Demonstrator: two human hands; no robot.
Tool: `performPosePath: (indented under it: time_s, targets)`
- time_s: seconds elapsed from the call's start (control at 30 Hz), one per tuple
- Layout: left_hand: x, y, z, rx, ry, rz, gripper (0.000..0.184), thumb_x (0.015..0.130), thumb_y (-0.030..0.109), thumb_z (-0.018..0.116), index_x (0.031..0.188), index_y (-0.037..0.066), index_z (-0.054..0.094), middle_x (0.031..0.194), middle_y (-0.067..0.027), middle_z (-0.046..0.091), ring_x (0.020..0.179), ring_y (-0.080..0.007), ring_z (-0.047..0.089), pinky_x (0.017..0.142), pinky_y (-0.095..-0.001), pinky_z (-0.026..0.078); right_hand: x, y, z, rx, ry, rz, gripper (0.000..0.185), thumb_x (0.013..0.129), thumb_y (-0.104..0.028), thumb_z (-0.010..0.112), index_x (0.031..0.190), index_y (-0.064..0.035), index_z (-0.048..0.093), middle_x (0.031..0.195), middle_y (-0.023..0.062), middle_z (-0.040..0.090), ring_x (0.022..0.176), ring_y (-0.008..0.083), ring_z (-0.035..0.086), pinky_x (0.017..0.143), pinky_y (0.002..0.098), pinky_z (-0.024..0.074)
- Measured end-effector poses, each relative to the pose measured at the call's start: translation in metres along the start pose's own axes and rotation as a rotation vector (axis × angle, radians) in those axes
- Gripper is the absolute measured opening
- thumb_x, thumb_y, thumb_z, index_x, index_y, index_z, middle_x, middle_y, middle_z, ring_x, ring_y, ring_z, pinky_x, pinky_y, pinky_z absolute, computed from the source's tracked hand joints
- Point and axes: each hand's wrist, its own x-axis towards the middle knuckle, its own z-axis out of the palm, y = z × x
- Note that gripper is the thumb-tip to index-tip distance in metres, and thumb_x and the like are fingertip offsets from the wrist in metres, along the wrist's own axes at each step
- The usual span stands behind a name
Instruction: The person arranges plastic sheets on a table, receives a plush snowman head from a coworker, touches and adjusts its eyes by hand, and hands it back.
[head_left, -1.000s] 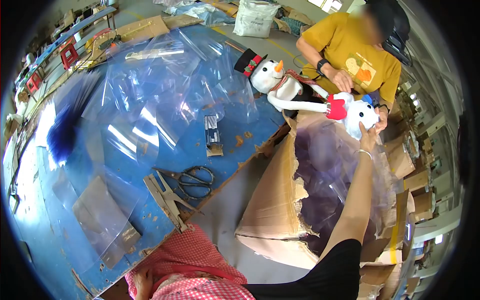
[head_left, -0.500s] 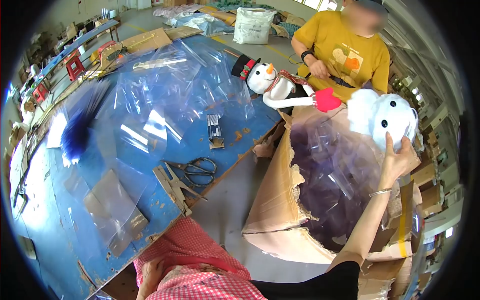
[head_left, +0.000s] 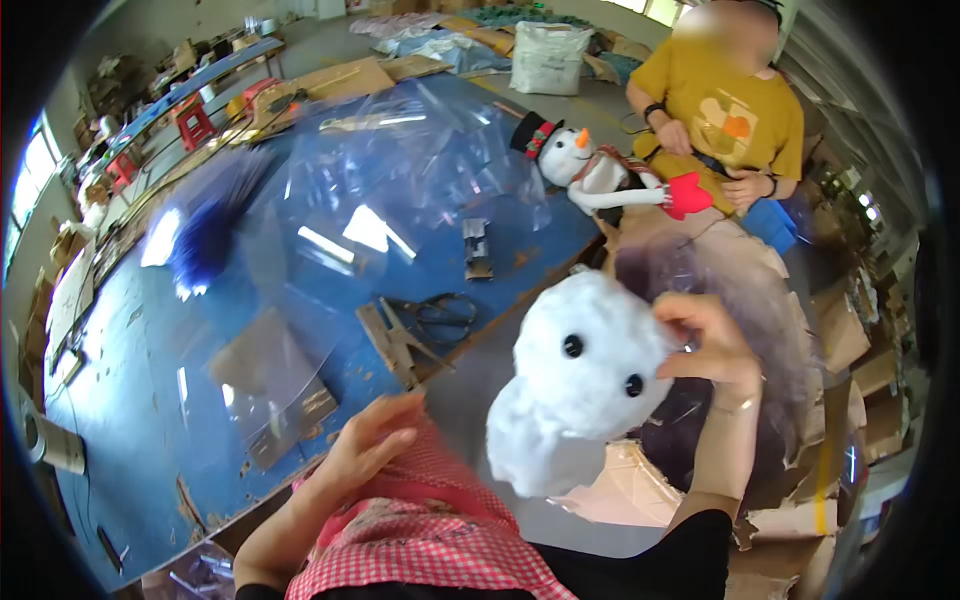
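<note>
Blue worktable [head_left: 130, 400] in a cluttered workshop, a white plush head [head_left: 590, 345] held up at its near side.

Dark blue strands [head_left: 205, 245] fan out at the left, next to clear plastic sheets [head_left: 400, 150] spread over the surface; the left hand [head_left: 370, 445] is loosely open, fingers slightly curled, by the red checked apron [head_left: 430, 545], then come scissors [head_left: 445, 315] near the table edge and a snowman figure [head_left: 565, 155] in a black hat lying at the far corner, while the plush head, with two black eyes, hangs in front of a torn carton [head_left: 630, 485], pinched at its side between the thumb and fingers of the right hand [head_left: 710, 345], and a person in a yellow shirt [head_left: 735, 120] is beyond the carton.
</note>
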Motion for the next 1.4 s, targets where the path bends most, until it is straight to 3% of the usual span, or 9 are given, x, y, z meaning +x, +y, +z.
performPosePath:
  time_s: [0.13, 0.2, 0.27, 0.5, 0.73, 0.83, 1.03, 1.23, 1.4]
  targets:
    - [0.028, -0.032, 0.013, -0.464, -0.154, 0.047, 0.085, 0.084, 0.033, 0.065, 0.145, 0.007, 0.01, 0.145, -0.0158, 0.027, 0.133, -0.0272, 0.028, 0.106, -0.0401, 0.026, 0.04, 0.016, 0.057, 0.201, -0.309, 0.062, 0.038, 0.062, -0.014, 0.082, 0.089, -0.0025, 0.058, 0.075, -0.0057, 0.048, 0.067, 0.0036, 0.037, 0.057, 0.0204, 0.0305]
    - [0.029, -0.031, 0.022, -0.574, -0.209, 0.038, 0.095, 0.082, 0.035, 0.068, 0.145, 0.007, 0.003, 0.147, -0.016, 0.021, 0.136, -0.028, 0.021, 0.108, -0.0415, 0.021, 0.054, 0.035, 0.084, 0.314, -0.395, 0.021, 0.037, 0.064, -0.017, 0.082, 0.09, -0.0035, 0.06, 0.076, -0.0076, 0.05, 0.067, 0.0022, 0.037, 0.057, 0.0199, 0.0299]
    - [0.025, -0.022, 0.027, -0.436, -0.178, 0.023, 0.099, 0.08, 0.033, 0.07, 0.145, 0.007, 0.0, 0.147, -0.0161, 0.018, 0.136, -0.0287, 0.019, 0.11, -0.042, 0.019, 0.063, 0.062, 0.111, 0.39, -0.4, 0.005, 0.034, 0.066, -0.021, 0.081, 0.088, -0.0039, 0.061, 0.073, -0.0087, 0.049, 0.066, 0.0029, 0.037, 0.057, 0.0197, 0.0289]
    - [0.003, -0.051, 0.034, -0.465, 0.05, -0.079, 0.105, 0.074, 0.024, 0.076, 0.145, 0.006, 0.001, 0.147, -0.0158, 0.018, 0.136, -0.0284, 0.019, 0.11, -0.0417, 0.018, 0.077, 0.085, 0.155, 0.439, -0.435, -0.048, 0.034, 0.069, -0.021, 0.079, 0.092, -0.0024, 0.063, 0.073, -0.0061, 0.052, 0.068, 0.0064, 0.04, 0.064, 0.0219, 0.0351]
    - [-0.013, -0.061, 0.037, -0.406, 0.148, -0.091, 0.107, 0.073, 0.022, 0.078, 0.145, 0.006, 0.0, 0.147, -0.0155, 0.018, 0.136, -0.027, 0.019, 0.11, -0.0402, 0.019, 0.074, 0.092, 0.185, 0.472, -0.364, -0.051, 0.035, 0.075, -0.017, 0.074, 0.103, -0.0005, 0.061, 0.092, 0.0011, 0.056, 0.087, 0.0118, 0.048, 0.08, 0.0265, 0.0381]
    - [-0.017, -0.066, 0.035, -0.382, 0.159, -0.072, 0.108, 0.073, 0.022, 0.077, 0.145, 0.006, -0.002, 0.147, -0.0159, 0.017, 0.136, -0.027, 0.019, 0.111, -0.0401, 0.018, 0.072, 0.092, 0.199, 0.423, -0.293, -0.109, 0.035, 0.077, -0.019, 0.071, 0.106, -0.0022, 0.062, 0.095, 0.0026, 0.059, 0.086, 0.0126, 0.048, 0.078, 0.0261, 0.0403]
    - [-0.023, -0.063, 0.036, -0.308, 0.202, -0.117, 0.114, 0.073, 0.025, 0.077, 0.142, 0.0, -0.01, 0.147, -0.0205, 0.013, 0.137, -0.0283, 0.016, 0.111, -0.0385, 0.016, 0.061, 0.074, 0.21, 0.252, -0.132, -0.211, 0.051, 0.08, -0.036, 0.067, 0.119, -0.0038, 0.057, 0.111, 0.0103, 0.059, 0.099, 0.0246, 0.05, 0.091, 0.0324, 0.0366]
    - [-0.024, -0.067, 0.036, -0.229, 0.205, -0.117, 0.12, 0.072, 0.032, 0.078, 0.14, -0.002, -0.015, 0.146, -0.0243, 0.012, 0.137, -0.0307, 0.015, 0.111, -0.038, 0.016, 0.047, 0.058, 0.214, 0.018, -0.037, -0.313, 0.083, 0.068, -0.057, 0.069, 0.126, -0.0004, 0.049, 0.123, 0.0145, 0.05, 0.111, 0.0282, 0.045, 0.098, 0.0376, 0.0334]
    - [-0.024, -0.071, 0.038, -0.219, 0.205, -0.09, 0.12, 0.072, 0.033, 0.077, 0.14, -0.003, -0.015, 0.146, -0.0257, 0.012, 0.136, -0.0317, 0.015, 0.111, -0.0383, 0.017, 0.041, 0.054, 0.223, 0.001, 0.026, -0.259, 0.082, 0.068, -0.054, 0.071, 0.125, 0.0001, 0.048, 0.122, 0.0155, 0.049, 0.112, 0.029, 0.044, 0.098, 0.0384, 0.0334]
